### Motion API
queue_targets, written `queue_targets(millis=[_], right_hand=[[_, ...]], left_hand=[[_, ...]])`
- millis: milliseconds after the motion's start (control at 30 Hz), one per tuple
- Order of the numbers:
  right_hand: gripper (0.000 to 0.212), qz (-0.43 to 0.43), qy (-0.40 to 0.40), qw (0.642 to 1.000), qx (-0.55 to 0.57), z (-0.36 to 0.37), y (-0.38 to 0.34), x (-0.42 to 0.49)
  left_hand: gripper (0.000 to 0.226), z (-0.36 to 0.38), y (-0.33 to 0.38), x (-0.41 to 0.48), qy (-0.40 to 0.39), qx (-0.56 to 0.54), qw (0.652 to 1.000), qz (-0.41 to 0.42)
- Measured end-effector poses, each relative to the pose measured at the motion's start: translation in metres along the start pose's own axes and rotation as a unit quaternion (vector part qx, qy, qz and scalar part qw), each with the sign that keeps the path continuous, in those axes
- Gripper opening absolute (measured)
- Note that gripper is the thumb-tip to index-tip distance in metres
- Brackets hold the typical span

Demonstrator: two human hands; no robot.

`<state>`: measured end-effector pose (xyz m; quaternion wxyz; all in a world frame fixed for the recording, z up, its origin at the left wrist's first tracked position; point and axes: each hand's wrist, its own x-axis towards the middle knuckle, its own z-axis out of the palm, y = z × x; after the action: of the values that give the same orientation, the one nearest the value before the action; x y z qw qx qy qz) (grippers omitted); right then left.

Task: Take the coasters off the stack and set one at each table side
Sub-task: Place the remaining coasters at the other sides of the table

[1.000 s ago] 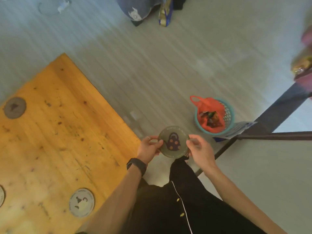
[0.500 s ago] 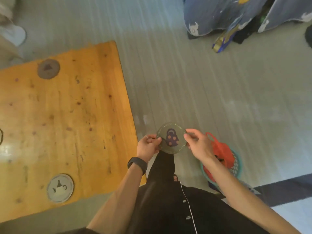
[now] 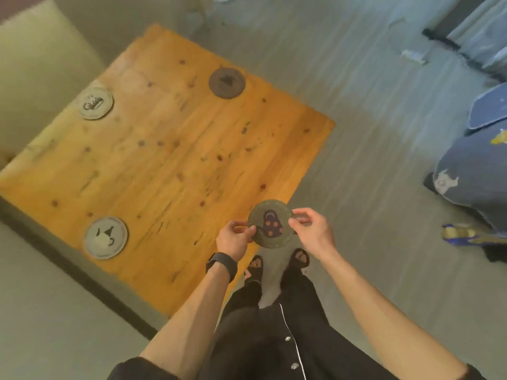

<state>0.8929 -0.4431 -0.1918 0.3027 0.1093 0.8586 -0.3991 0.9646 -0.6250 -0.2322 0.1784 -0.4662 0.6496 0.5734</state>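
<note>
I hold a round olive coaster with a purple teapot print [image 3: 270,222] by its rim between my left hand [image 3: 236,237] and my right hand [image 3: 311,229], just off the near right edge of the wooden table [image 3: 170,160]. Three coasters lie on the table: a pale one with a teapot and cup [image 3: 106,237] near the left side, a pale one with dark lettering [image 3: 95,103] at the far left, and a dark brown one [image 3: 227,82] at the far side.
A pale sofa cushion [image 3: 35,64] borders the table's far left. Blue patterned bedding [image 3: 477,165] hangs at the right, with a blue and gold packet [image 3: 466,233] on the floor below it. My feet in sandals [image 3: 277,266] stand beside the table.
The view has swung round the table, and a third lettered coaster has come into sight. The orange basket has left the frame. Both hands keep hold of the teapot coaster.
</note>
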Motion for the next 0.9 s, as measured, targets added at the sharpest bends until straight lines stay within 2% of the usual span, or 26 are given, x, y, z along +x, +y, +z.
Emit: queue_targets(millis=[167,400,667,900], right_hand=[[0.018,-0.076,-0.109,0.983,-0.125,0.022,-0.039,0.075],[0.020,-0.147,-0.231,0.922,-0.273,0.044,-0.062,0.142],[0.020,-0.182,-0.265,0.887,-0.332,0.056,-0.053,0.176],[0.016,-0.197,-0.268,0.884,-0.330,0.062,-0.048,0.178]], left_hand=[[0.019,-0.005,0.001,0.022,0.131,-0.063,0.987,-0.071],[0.021,0.020,0.004,0.030,0.253,-0.132,0.940,-0.186],[0.011,0.052,0.000,0.050,0.311,-0.162,0.903,-0.248],[0.018,0.060,-0.009,0.050,0.347,-0.154,0.887,-0.263]])
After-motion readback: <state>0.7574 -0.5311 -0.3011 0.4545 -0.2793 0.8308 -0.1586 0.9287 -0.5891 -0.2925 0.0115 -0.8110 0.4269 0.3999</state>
